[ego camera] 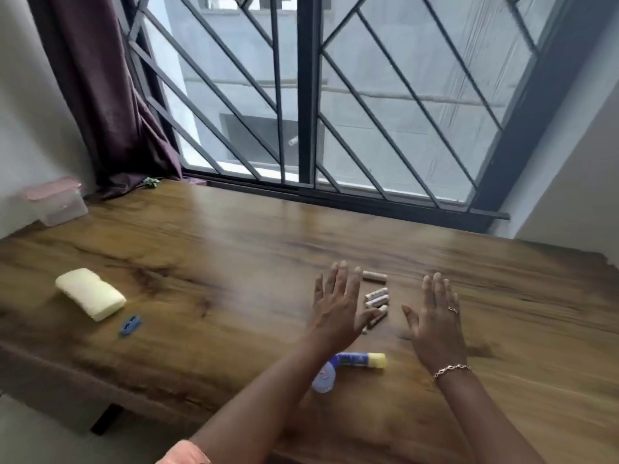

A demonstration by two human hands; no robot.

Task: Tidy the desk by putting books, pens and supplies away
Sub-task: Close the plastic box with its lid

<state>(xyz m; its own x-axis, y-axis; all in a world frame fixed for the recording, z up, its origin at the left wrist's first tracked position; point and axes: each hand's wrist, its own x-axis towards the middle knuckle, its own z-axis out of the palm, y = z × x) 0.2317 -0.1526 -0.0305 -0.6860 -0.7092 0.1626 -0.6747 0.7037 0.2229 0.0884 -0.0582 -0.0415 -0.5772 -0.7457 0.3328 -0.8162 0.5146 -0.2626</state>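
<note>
Supplies lie scattered on the wooden worktop (234, 249), and we take them from the left. At the far left corner a clear plastic box (55, 204) with a pink lid stands by the wall, beside the foot of a dark curtain (100, 95). Nearer, on the left part of the worktop, a pale yellow block (90, 294) lies flat, with a small blue piece (130, 325) just beside its near end; it is too blurred for us to name.

Toward the middle, our left hand (338, 306) is spread palm down with straight fingers, its grip wide open and empty. Just to its right is a cluster of small cylinders (376, 298), one set a little farther off than the rest. The thumb overlaps the nearest one; we cannot tell whether it touches.

Nearer than these, a blue glue stick (361, 360) with a yellow cap lies on its side. A round pale-blue item (323, 380) sits at its left end, partly under the left forearm.

Right of the cylinders, our right hand (435, 323), wearing a ring and a bracelet (452, 368), is likewise flat and spread, its grip open and holding nothing.
</note>
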